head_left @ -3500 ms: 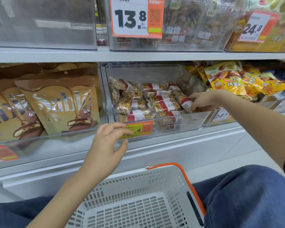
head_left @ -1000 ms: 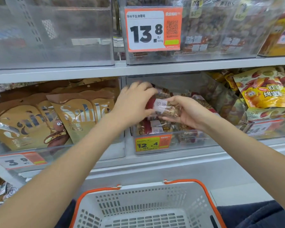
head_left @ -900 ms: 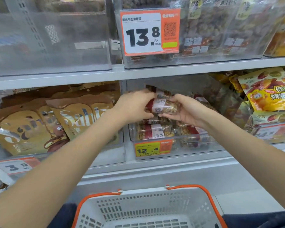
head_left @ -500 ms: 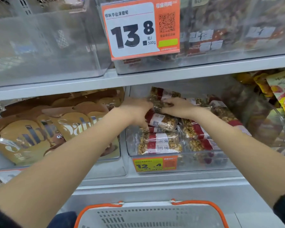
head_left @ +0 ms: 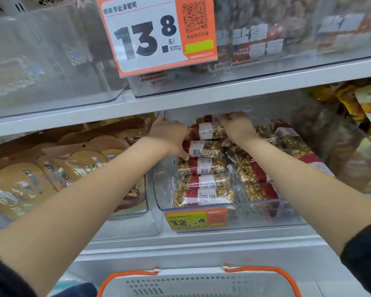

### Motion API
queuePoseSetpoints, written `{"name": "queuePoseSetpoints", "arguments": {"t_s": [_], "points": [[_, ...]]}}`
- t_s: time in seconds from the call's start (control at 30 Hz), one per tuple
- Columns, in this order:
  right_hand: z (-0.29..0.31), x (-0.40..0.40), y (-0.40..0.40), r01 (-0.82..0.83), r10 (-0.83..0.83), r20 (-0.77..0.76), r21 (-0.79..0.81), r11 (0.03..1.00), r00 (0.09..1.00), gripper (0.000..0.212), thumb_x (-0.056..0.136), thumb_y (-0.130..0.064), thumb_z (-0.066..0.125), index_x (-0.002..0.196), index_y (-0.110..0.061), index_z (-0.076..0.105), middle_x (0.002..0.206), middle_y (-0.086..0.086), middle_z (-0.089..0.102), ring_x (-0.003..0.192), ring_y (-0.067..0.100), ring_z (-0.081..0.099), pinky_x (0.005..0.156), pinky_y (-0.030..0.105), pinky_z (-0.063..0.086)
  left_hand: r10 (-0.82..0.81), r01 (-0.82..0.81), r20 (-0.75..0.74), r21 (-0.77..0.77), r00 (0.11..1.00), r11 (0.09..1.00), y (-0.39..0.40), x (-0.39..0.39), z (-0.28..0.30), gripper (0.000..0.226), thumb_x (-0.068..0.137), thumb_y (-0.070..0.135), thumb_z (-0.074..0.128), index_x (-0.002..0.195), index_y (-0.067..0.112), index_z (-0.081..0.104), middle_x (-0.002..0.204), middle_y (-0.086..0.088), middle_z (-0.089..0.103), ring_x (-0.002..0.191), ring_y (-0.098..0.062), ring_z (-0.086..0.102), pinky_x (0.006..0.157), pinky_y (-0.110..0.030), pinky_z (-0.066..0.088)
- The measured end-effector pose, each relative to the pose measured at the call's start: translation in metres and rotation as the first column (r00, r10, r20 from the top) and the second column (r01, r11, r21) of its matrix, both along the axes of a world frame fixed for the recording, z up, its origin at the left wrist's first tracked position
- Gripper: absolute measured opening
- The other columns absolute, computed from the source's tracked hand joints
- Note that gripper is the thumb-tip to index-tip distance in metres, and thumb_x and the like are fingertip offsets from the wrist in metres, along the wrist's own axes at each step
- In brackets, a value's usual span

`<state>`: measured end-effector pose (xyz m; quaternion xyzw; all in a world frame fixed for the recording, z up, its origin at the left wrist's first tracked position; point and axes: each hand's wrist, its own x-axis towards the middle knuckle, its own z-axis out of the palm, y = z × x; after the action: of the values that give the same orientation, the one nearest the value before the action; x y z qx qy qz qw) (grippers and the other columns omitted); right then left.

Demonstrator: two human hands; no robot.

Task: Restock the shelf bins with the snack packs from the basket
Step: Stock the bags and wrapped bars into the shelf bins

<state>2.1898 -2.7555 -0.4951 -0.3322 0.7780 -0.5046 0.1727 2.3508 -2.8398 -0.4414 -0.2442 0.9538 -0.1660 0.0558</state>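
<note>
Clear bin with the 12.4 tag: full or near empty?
Nearly full. The clear bin holds rows of nut snack packs from front wall to back, where both hands work.

We see a clear plastic bin [head_left: 159,189] on the lower shelf, with an orange and yellow tag on its front. It is full of snack packs [head_left: 204,181]. Each pack is see-through, with nutty bits inside and a red and white band around the middle. They lie flat in rows, one behind the other. The white basket [head_left: 197,284] with orange handles sits below, at the bottom edge of our view.
</note>
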Motion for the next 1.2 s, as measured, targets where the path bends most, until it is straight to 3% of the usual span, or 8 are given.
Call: {"name": "queuePoseSetpoints", "arguments": {"t_s": [0.17,0.33,0.43,0.53,0.63,0.73,1.1,1.2], "points": [[0.006,0.000,-0.006,0.062,-0.064,-0.016,-0.080,0.995,0.998,0.049,0.098,-0.047,0.039,0.066,-0.011,0.044,0.051,0.007,0.052,0.046,0.015,0.065,0.043,0.021,0.044,-0.010,0.010,-0.089,-0.006,0.996,1.000,-0.004,-0.004,-0.001,0.038,0.077,0.054,0.068,0.089,0.020,0.053,0.084,0.007,0.055,0.082,-0.015,0.049,0.093,-0.036,0.033],[0.003,-0.010,0.006,-0.044,0.087,0.159,-0.254,0.966,0.984,0.025,0.099,-0.016,0.041,0.121,-0.017,0.052,0.110,0.007,0.057,0.082,0.027,0.067,0.065,0.035,0.060,0.013,-0.006,-0.086,0.088,0.996,0.996,-0.012,-0.005,0.000,0.047,0.078,0.060,0.062,0.105,0.020,0.061,0.101,0.006,0.062,0.099,-0.016,0.055,0.103,-0.038,0.025],[-0.003,-0.014,0.007,-0.113,0.069,-0.212,-0.206,0.972,0.975,0.033,0.095,0.000,0.039,0.120,-0.011,0.057,0.116,0.011,0.056,0.089,0.021,0.060,0.070,0.031,0.057,0.014,0.007,-0.123,0.170,0.992,0.985,-0.014,-0.002,0.001,0.053,0.078,0.061,0.061,0.113,0.022,0.063,0.113,0.006,0.062,0.107,-0.016,0.053,0.104,-0.036,0.023],[-0.012,-0.023,0.003,-0.059,0.048,-0.701,0.008,0.998,0.712,0.049,0.083,0.008,0.046,0.125,-0.013,0.059,0.124,0.014,0.052,0.114,0.031,0.047,0.092,0.038,0.043,-0.086,0.133,-0.208,0.225,0.974,0.965,-0.011,-0.001,0.001,0.064,0.077,0.046,0.071,0.134,0.028,0.048,0.133,0.002,0.051,0.120,-0.019,0.048,0.101,-0.036,0.035],[-0.015,-0.031,0.008,0.026,0.156,-0.819,0.203,0.979,0.552,0.066,0.076,0.003,0.054,0.134,-0.026,0.051,0.132,0.004,0.048,0.125,0.031,0.035,0.099,0.044,0.029,-0.163,0.168,-0.042,0.263,0.986,0.950,-0.008,-0.005,0.000,0.073,0.087,0.036,0.064,0.149,0.035,0.023,0.154,0.002,0.027,0.137,-0.021,0.032,0.109,-0.037,0.032],[-0.015,-0.038,0.010,0.087,0.121,-0.868,0.185,0.979,0.481,0.057,0.076,-0.007,0.065,0.129,-0.024,0.054,0.127,0.003,0.052,0.124,0.030,0.038,0.100,0.044,0.026,-0.144,0.117,0.131,0.192,0.981,0.974,-0.010,-0.008,-0.002,0.069,0.095,0.045,0.049,0.151,0.036,0.009,0.159,0.007,0.005,0.144,-0.020,0.019,0.112,-0.040,0.029],[-0.007,-0.057,0.028,0.155,-0.124,-0.700,-0.020,0.988,0.704,0.016,0.087,-0.010,0.058,0.102,-0.009,0.064,0.114,0.014,0.056,0.101,0.031,0.054,0.076,0.031,0.046,0.018,-0.040,0.313,0.065,0.950,0.997,-0.009,-0.018,0.000,0.084,0.089,0.069,0.033,0.150,0.032,-0.011,0.159,0.004,-0.007,0.146,-0.021,0.012,0.111,-0.041,0.025],[-0.006,-0.055,0.032,0.076,-0.076,-0.527,-0.022,0.997,0.846,0.033,0.086,-0.017,0.066,0.116,-0.012,0.054,0.115,0.009,0.053,0.094,0.024,0.056,0.076,0.028,0.043,0.023,-0.040,0.322,0.047,0.947,0.998,-0.010,-0.018,-0.001,0.083,0.090,0.069,0.029,0.150,0.029,-0.013,0.159,0.003,-0.007,0.146,-0.021,0.012,0.113,-0.041,0.022]]}}
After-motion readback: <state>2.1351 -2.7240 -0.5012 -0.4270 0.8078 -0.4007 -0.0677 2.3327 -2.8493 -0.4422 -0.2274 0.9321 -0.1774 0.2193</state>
